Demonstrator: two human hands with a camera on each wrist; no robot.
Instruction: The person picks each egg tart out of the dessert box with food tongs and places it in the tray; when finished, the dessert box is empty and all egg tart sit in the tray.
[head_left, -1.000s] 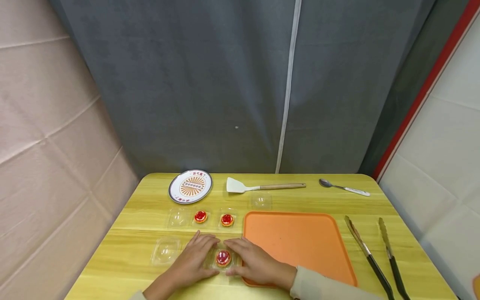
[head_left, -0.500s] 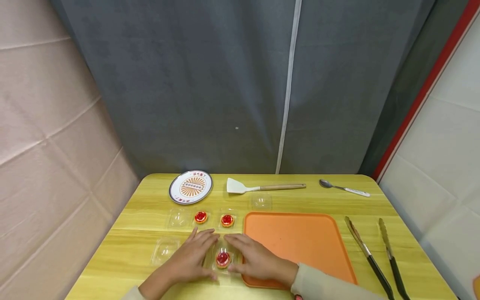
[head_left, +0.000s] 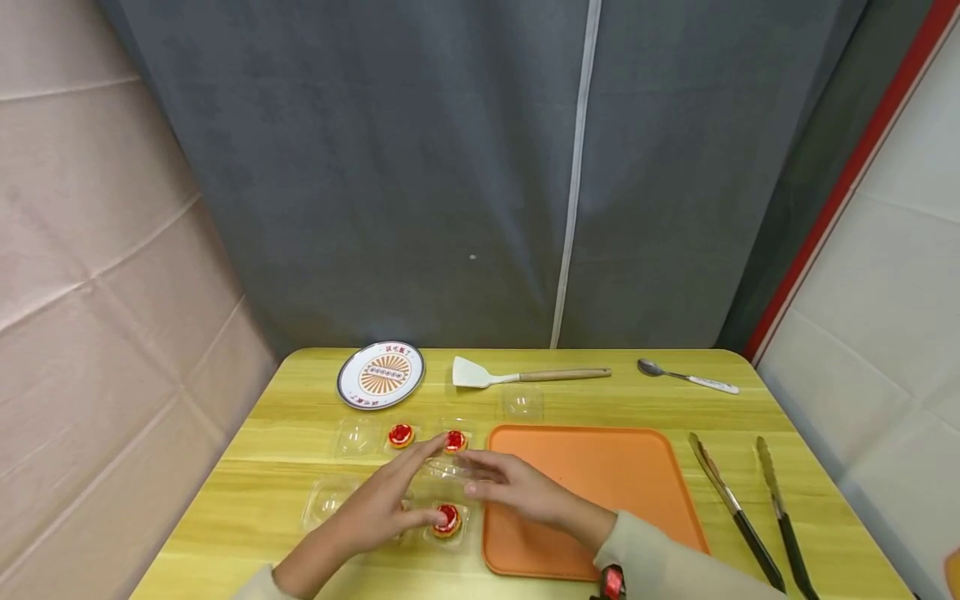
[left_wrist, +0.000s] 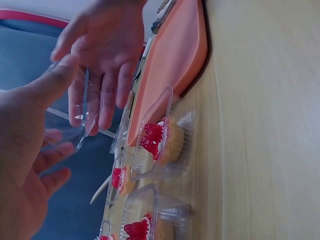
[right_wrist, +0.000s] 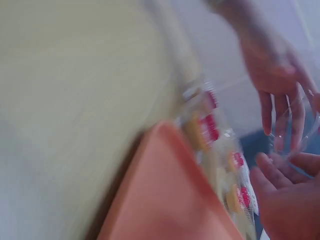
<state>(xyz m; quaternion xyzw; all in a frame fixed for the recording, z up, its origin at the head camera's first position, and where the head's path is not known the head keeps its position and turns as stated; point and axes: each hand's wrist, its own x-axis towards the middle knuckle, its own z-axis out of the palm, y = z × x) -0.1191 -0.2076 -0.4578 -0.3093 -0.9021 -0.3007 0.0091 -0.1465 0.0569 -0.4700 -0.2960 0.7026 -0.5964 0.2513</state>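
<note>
Between my two hands I hold a clear plastic lid (head_left: 446, 470), raised above the table. My left hand (head_left: 382, 500) grips its left side, with the thumb on the near edge. On the lid's right side, my right hand (head_left: 517, 486) holds with thumb and fingers. Below them sits a red-topped tart (head_left: 447, 521) in a clear plastic base, partly covered by my left thumb. Another tart (left_wrist: 141, 228) shows in its plastic box in the left wrist view; in the head view my left hand mostly hides it. Behind my fingertips are two more tarts (head_left: 401, 435).
An orange tray (head_left: 592, 500) lies right of the tarts, with black-handled tongs (head_left: 738, 508) beyond it. Other clear lids (head_left: 357, 435) rest around the tarts. Along the back are a patterned plate (head_left: 381, 375), a white spatula (head_left: 525, 375) and a spoon (head_left: 686, 377).
Both hands have risen and moved away from me, lifting the clear lid off the front tart. That tart now stands uncovered in its base.
</note>
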